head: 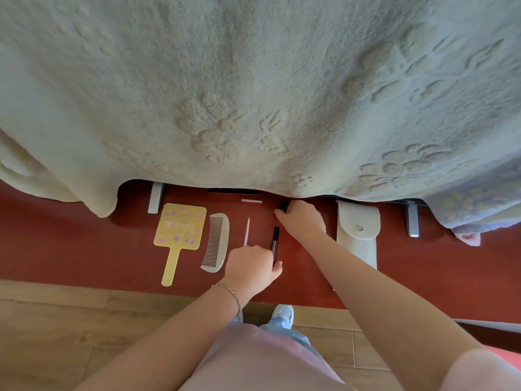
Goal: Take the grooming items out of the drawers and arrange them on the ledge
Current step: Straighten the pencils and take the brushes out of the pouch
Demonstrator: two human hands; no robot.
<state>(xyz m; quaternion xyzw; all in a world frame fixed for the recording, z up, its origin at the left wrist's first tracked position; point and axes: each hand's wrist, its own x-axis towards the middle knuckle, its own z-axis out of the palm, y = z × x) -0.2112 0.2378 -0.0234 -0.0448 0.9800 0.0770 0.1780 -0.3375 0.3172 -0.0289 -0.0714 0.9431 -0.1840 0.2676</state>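
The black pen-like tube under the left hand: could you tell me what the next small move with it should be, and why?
Probably lay the black tube flat and let go, parallel to the thin pink stick beside it. The left hand grips its near end on the red ledge, where the yellow mirror and the comb already lie in a row. The right hand is busy with a small black item.

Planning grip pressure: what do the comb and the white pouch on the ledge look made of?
Comb: likely rigid plastic, pale cream with a smooth matte look and fine, even moulded teeth. White pouch: seems soft felt or faux leather, judging by its matte folded flap and metal snap; which one is unclear.
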